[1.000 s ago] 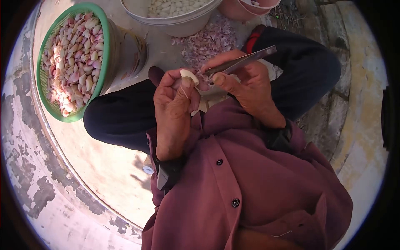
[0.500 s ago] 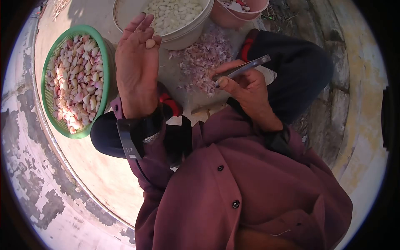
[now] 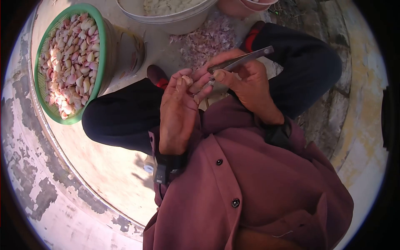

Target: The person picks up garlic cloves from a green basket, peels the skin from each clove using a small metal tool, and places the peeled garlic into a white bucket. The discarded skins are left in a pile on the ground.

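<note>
My right hand (image 3: 254, 85) grips a knife (image 3: 246, 58), its metal blade pointing up and to the right. Against it, close to the knife's near end, is my left hand (image 3: 179, 112), palm up with fingers curled. A garlic clove (image 3: 187, 80) is pinched between its thumb and fingers. Beyond both hands, loose garlic skins (image 3: 208, 39) lie on the ground. At the left, a green basket (image 3: 101, 46) holds unpeeled garlic cloves (image 3: 73, 62).
A white bucket (image 3: 179, 24) of pale cloves stands at the top, beside a pink bucket (image 3: 237, 9). Under the basket is a large container (image 3: 125, 52). My bent knees frame the hands. A small bottle (image 3: 148, 164) lies near my left sleeve.
My left hand has come down and right to my right hand, its fingers now curled around the clove. The knife has barely shifted. The basket and buckets appear higher in view.
</note>
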The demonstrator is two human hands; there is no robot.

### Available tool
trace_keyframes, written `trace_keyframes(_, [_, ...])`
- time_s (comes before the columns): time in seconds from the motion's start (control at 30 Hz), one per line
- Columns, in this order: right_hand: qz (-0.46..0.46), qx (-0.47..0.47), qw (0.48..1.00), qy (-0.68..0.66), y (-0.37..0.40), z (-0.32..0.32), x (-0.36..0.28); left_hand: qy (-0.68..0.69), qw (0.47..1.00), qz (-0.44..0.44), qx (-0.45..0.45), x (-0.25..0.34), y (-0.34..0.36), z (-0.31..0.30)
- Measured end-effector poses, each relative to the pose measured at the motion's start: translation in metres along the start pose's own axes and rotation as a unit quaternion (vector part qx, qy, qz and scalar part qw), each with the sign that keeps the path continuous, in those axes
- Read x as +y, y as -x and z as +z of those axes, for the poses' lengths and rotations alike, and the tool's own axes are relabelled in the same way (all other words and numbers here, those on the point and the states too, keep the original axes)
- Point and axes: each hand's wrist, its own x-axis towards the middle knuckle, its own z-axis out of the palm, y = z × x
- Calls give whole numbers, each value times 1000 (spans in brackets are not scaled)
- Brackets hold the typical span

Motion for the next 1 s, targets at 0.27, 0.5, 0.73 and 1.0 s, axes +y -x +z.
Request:
trace_keyframes(0.27, [-6, -97, 995, 24, 3, 7, -11, -66, 998, 7, -19, -1, 9, 24])
trace_keyframes(0.5, [-110, -46, 992, 31, 2, 14, -13, -94, 995, 32, -31, -7, 8, 25])
trace_keyframes(0.73, [-19, -47, 998, 22, 4, 6, -26, -124, 991, 41, -38, -11, 10, 33])
trace_keyframes(1.0, [60, -3, 996, -70, 3, 0, -17, -114, 993, -4, 9, -14, 6, 25])
